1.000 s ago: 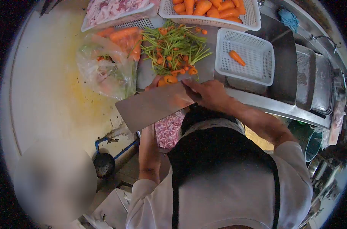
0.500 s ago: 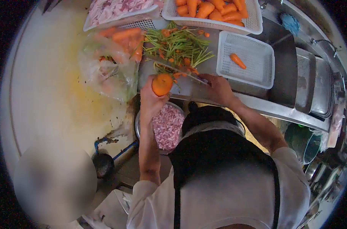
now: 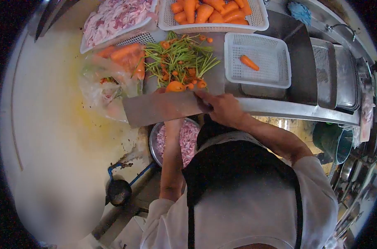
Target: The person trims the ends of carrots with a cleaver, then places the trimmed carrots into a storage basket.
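My right hand (image 3: pixel 226 108) is closed on the handle of a broad cleaver (image 3: pixel 149 109). The blade lies nearly flat to view, stretching left across my left hand (image 3: pixel 173 123). A thick carrot (image 3: pixel 175 86) pokes out past the blade's far edge, held in my left hand, whose fingers are mostly hidden. Just beyond lies a heap of green carrot tops (image 3: pixel 178 58) with orange cut ends. Below the blade, a metal bowl (image 3: pixel 152 145) of minced meat (image 3: pixel 189 139) is partly covered by my left forearm.
A white basket (image 3: pixel 256 81) on the right has one small carrot (image 3: pixel 249 62) in it. Behind stands a basket of carrots (image 3: pixel 203 13), beside a basket of sliced meat (image 3: pixel 116 18). A clear plastic bag (image 3: pixel 109 87) with carrots lies left. A blue-handled pan (image 3: pixel 118 192) sits lower left.
The cleaver has swung from edge-on over the greens to broadside across my left hand. My right hand has moved nearer to me. The whole view has shifted a little.
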Available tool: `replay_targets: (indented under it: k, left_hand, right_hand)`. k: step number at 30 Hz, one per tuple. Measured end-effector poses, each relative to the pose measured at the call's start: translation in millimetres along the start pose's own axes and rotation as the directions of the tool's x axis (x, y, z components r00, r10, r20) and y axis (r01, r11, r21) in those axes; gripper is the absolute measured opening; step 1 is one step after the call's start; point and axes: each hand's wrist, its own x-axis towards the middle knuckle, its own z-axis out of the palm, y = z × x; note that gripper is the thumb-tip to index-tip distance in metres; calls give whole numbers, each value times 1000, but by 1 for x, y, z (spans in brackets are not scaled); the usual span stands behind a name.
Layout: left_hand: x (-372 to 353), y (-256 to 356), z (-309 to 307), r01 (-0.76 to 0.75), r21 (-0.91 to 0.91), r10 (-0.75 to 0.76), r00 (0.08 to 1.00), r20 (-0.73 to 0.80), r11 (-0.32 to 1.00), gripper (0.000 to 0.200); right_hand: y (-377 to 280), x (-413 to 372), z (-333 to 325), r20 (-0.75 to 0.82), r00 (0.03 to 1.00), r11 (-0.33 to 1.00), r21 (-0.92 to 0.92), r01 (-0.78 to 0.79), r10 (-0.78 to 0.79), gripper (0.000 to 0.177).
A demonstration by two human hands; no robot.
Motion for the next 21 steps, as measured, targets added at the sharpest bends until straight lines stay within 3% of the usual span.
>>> replay_targets:
  k: [9,10,12,16,17,19,21]
  left_hand:
    - [-18,-57,-18,53,74,-67,977,204,996,67]
    - [-14,-57,-19,47,75,-61,978,199,996,67]
    - [-24,-55,-23,167,106,-171,985,31,980,49]
    - [-26,-41,-16,184,149,-182,983,-25,972,63]
    - [-24,-28,-16,115,111,-111,993,-40,987,62]
    - [-12,4,-20,43,74,-39,998,-58,996,60]
    - [2,26,-26,181,324,-159,983,-93,929,57]
  right_hand:
    - [-6,10,7,38,999,994,-112,9,-5,64]
    - [-7,14,6,63,998,996,-88,-15,21,65]
    - [-11,10,9,62,998,998,-62,7,-3,65]
    - [-13,8,9,40,994,991,-82,103,-100,64]
    - [-14,11,7,40,994,991,-83,104,-101,64]
    - [-18,20,1,151,985,982,-180,-62,89,62]
    - [4,30,8,109,989,983,-162,-86,104,61]
